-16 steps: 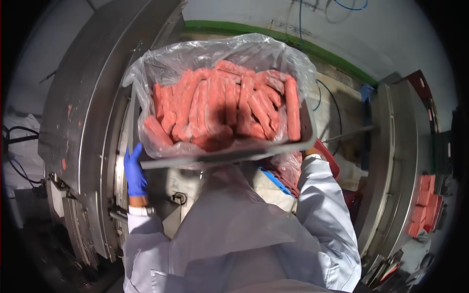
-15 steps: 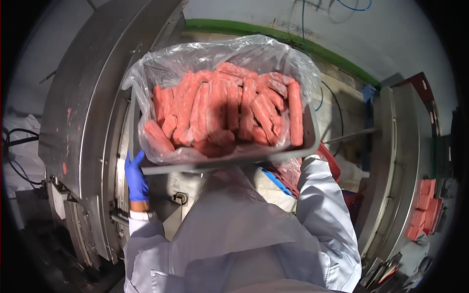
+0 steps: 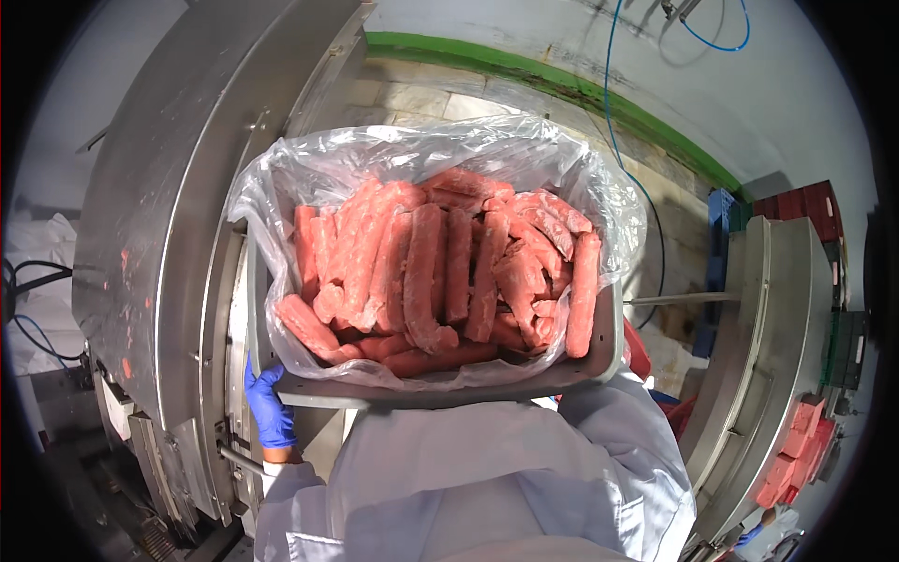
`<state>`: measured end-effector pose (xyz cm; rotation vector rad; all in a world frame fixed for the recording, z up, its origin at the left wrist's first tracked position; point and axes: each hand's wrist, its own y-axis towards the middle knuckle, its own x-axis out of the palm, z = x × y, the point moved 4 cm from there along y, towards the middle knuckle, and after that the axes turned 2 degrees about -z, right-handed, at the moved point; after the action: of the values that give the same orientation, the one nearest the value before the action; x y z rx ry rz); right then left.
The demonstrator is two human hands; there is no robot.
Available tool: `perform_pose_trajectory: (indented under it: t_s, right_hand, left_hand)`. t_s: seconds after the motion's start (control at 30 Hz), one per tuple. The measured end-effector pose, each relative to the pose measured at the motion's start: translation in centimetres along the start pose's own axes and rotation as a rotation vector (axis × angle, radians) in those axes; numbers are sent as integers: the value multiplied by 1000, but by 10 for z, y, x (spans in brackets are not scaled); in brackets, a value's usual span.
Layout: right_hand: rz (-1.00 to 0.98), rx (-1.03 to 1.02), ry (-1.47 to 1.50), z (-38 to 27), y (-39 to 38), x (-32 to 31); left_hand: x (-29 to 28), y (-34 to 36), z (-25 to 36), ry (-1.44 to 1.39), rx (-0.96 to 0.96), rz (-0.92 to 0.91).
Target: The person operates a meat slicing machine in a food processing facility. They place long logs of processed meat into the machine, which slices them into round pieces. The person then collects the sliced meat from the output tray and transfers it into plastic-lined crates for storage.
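A grey plastic crate (image 3: 412, 395) is held up in front of my body, roughly level. A clear plastic bag (image 3: 328, 155) lines it and spreads over its rim. Inside lie several frosty, pinkish-red log-shaped pieces of what looks like meat (image 3: 426, 276). My left hand (image 3: 269, 409), in a blue glove, is closed on the near left corner of the crate. At the near right corner my right sleeve (image 3: 613, 412) reaches up against the crate. That hand's fingers are hidden by the crate, which it appears to support.
A large steel machine (image 3: 169, 225) rises close on the left, splashed with red bits. A steel bench or conveyor (image 3: 773, 347) runs along the right, with red blocks (image 3: 798, 454) beyond it. Farther back stand a blue pallet (image 3: 718, 234), red crates (image 3: 801, 211) and a thin blue hose (image 3: 611, 94).
The crate has shifted lower in the picture, toward my body, with both arms still at it. It now covers the blue and red things that showed below it.
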<state>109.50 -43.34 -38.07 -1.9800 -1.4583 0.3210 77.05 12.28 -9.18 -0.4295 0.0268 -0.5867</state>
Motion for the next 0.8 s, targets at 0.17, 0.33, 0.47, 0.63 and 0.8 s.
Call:
perform_pose_trajectory:
  t_s: [0.17,0.33,0.47,0.63,0.8]
  right_hand:
    - [2,-6,-5,7,0,8]
    - [0,-2,0,17,-16,7]
    - [0,-29,-7,15,-29,8]
    - [36,-73,-4,17,-42,16]
    - [52,-133,-13,6,-57,15]
  left_hand:
    - [1,0,-2,41,-11,73]
    - [-14,25,-3,-14,-18,-44]
    - [-13,26,1,-1,-23,-98]
    - [-27,32,-7,74,5,-84]
    - [-33,53,-13,35,65,-143]
